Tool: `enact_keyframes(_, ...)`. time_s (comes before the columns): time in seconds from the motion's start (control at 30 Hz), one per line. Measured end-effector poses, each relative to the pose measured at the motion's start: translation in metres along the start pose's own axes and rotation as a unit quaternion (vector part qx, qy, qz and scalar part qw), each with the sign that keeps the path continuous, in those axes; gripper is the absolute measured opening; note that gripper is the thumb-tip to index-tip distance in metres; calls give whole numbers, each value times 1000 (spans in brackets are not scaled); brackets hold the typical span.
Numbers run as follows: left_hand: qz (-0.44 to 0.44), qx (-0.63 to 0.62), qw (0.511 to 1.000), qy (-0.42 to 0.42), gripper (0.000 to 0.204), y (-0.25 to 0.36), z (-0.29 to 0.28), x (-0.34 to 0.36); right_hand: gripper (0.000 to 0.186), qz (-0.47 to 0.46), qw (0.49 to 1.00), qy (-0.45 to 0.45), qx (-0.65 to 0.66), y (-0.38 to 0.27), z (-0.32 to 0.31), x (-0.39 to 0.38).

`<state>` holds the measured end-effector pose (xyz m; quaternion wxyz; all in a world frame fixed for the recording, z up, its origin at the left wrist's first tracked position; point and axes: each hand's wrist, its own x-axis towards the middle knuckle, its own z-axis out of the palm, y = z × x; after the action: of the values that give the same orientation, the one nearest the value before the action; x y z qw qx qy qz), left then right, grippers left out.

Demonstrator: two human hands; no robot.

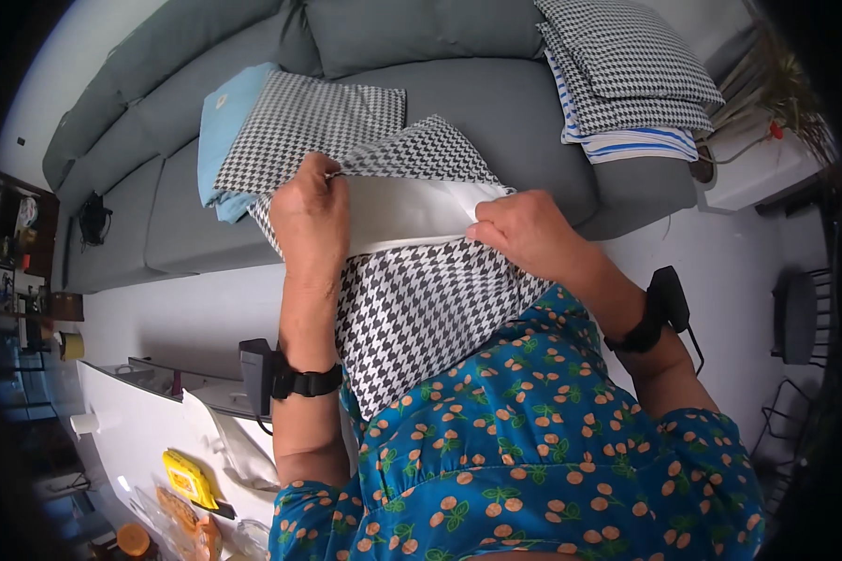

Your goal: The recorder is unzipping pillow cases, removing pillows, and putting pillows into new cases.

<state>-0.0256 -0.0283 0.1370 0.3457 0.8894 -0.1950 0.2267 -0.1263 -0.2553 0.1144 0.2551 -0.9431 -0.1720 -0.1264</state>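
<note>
Between my hands a black-and-white houndstooth cushion cover [421, 309] is stretched, its lower part lying against my lap. Its opening gapes, and white fabric [393, 210] shows inside; whether that is a lining or an insert I cannot tell. My left hand [311, 210] pinches the cover at the left end of the opening. At the right end, my right hand [524, 224] grips the edge with curled fingers. Just beyond the left hand, another houndstooth cushion [309, 126] leans on a light blue folded cloth or cushion [229, 131] on the sofa.
A grey sofa [496, 98] spans the far side. Stacked houndstooth cushions [627, 56] rest on blue-striped fabric [641, 145] at its right end, near a potted plant [786, 89]. At lower left, a white table [112, 411] bears a yellow wipes pack [189, 479] and food packages.
</note>
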Motion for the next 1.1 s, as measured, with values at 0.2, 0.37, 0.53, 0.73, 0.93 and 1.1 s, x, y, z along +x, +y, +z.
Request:
enact_keyframes(0.2, 105, -8, 994, -40, 10, 26, 2, -21, 25, 27, 996, -77, -26, 15, 38, 0)
enact_keyframes(0.37, 203, 37, 977, -61, 14, 39, 3, -43, 44, 143, 983, -84, -80, 16, 50, 36)
enact_keyframes(0.53, 201, -7, 977, -70, 16, 40, 7, -53, 46, 159, 980, -13, -120, 46, 82, 50)
enact_keyframes(0.73, 217, -45, 972, -75, 16, 36, 13, -66, 53, 128, 971, -161, -122, 44, 79, 82)
enact_keyframes(0.93, 216, -76, 970, -82, 15, 40, 7, -66, 56, 155, 967, -201, 28, 50, 68, 86)
enact_keyframes(1.1, 248, -110, 956, -107, 19, 45, 4, -67, 56, 173, 966, -187, 42, 62, 73, 86)
